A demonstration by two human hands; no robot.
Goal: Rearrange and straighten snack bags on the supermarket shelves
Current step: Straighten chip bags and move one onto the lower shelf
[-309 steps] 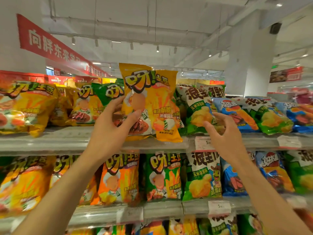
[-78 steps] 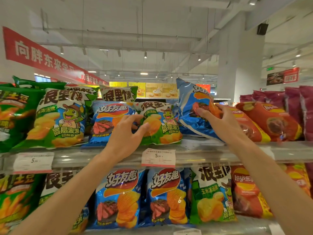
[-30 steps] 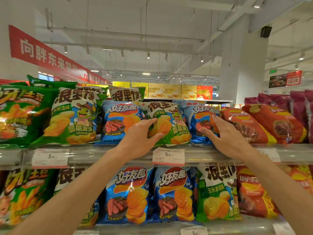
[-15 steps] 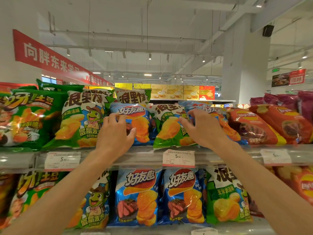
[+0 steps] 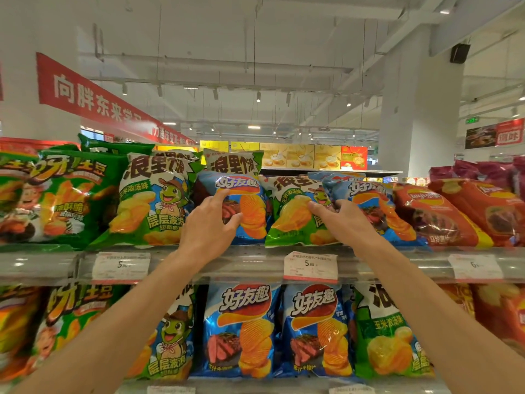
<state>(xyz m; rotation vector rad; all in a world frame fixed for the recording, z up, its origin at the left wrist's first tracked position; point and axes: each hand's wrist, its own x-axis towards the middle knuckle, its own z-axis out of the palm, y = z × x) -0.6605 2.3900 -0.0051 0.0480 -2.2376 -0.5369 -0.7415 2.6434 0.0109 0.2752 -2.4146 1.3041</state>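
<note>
The left hand (image 5: 208, 228) covers the lower left of the blue chip bag (image 5: 247, 206); print under its fingers is hidden. The right hand (image 5: 345, 223) hides the seam between the green chip bag (image 5: 292, 220) and the second blue bag (image 5: 375, 206); contact beneath its fingers cannot be determined. Price tag (image 5: 310, 267) small print is illegible.

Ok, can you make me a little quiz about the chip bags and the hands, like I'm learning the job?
1. True or false: the left hand touches a blue bag on the upper shelf.
2. Which bag lies between the two hands? A. red bag B. green bag C. purple bag
3. Fill in: the right hand grips a second ____ bag.

Key: 1 true. 2 B, the green bag. 3 blue.
</note>
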